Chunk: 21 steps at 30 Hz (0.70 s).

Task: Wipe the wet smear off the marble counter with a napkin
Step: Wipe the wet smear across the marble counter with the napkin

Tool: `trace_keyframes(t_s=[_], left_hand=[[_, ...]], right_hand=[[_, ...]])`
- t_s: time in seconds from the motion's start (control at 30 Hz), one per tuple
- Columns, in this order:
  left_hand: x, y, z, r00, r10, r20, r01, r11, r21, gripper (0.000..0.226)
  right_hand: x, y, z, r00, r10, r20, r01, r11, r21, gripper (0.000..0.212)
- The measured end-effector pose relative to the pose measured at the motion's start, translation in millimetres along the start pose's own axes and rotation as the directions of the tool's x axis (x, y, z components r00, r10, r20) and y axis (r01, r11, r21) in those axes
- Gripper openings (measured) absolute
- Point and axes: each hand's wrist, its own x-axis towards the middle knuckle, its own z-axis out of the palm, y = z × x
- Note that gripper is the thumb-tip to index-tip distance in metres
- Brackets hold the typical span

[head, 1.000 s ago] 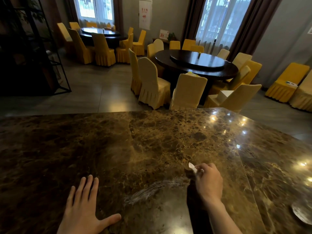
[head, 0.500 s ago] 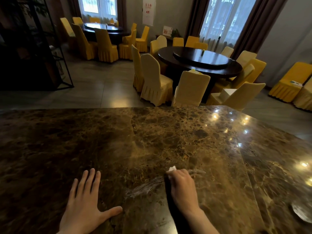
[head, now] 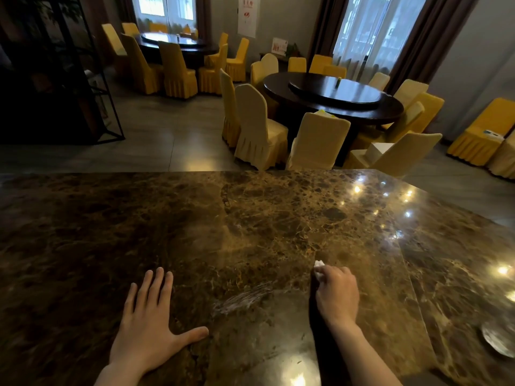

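Note:
A pale streaky wet smear (head: 242, 299) lies on the dark brown marble counter (head: 250, 218), between my two hands. My right hand (head: 337, 296) presses down on the counter just right of the smear, fingers closed over a white napkin (head: 319, 263); only a small corner of the napkin pokes out past the fingertips. My left hand (head: 147, 327) lies flat on the counter left of the smear, fingers spread, holding nothing.
A glass dish (head: 498, 341) sits at the counter's right edge. Beyond the counter's far edge are round dark tables (head: 334, 98) ringed by yellow-covered chairs (head: 259, 126). A black metal shelf (head: 55, 79) stands at the far left.
My right hand with the napkin swept left over the smear's right end, then back to the right. The smear is now shorter on its right side. The left hand stayed flat.

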Motion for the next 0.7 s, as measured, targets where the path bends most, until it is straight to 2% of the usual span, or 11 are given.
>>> trace_keyframes(t_s=[0.07, 0.17, 0.23, 0.27, 0.37, 0.47, 0.5, 0.57, 0.7], left_hand=[[0.7, 0.6, 0.8, 1.000, 0.003, -0.011, -0.003, 1.000, 0.002, 0.150], [1.4, 1.1, 1.3, 1.000, 0.006, -0.017, -0.006, 1.000, 0.003, 0.150], [2.5, -0.1, 1.1, 1.000, 0.004, -0.011, -0.004, 1.000, 0.015, 0.150], [2.9, -0.5, 0.9, 1.000, 0.001, -0.007, -0.001, 1.000, 0.019, 0.150], [2.8, -0.3, 0.4, 1.000, 0.000, -0.005, 0.000, 1.000, 0.006, 0.150], [2.9, 0.2, 0.9, 1.000, -0.002, -0.011, 0.001, 1.000, -0.009, 0.151], [2.7, 0.1, 1.5, 1.000, 0.000, -0.013, 0.000, 1.000, -0.015, 0.151], [1.8, -0.7, 2.3, 1.000, 0.002, -0.017, -0.002, 1.000, -0.013, 0.151], [1.5, -0.8, 2.3, 1.000, -0.001, -0.017, 0.001, 1.000, -0.015, 0.149]], right_hand=[[-16.0, -19.4, 6.8, 0.994, -0.089, 0.055, 0.085, 0.994, 0.065, 0.014], [-39.4, -46.7, 14.9, 0.948, -0.278, 0.156, 0.240, 0.945, 0.223, 0.010], [-39.5, -50.4, 12.7, 0.937, -0.306, 0.171, 0.234, 0.909, 0.345, 0.004], [-31.7, -45.1, 9.7, 0.958, -0.257, 0.129, 0.193, 0.907, 0.374, 0.003], [7.3, -3.9, -6.7, 0.998, 0.018, -0.056, -0.002, 0.961, 0.275, 0.011], [31.6, 38.3, -22.2, 0.980, 0.186, -0.071, -0.180, 0.980, 0.081, 0.024], [33.1, 43.5, -21.5, 0.980, 0.190, -0.052, -0.190, 0.982, 0.012, 0.025], [27.7, 37.3, -12.7, 0.994, 0.111, -0.021, -0.112, 0.991, -0.069, 0.024], [0.8, -16.6, 11.2, 0.996, -0.084, 0.004, 0.084, 0.996, 0.011, 0.019]])
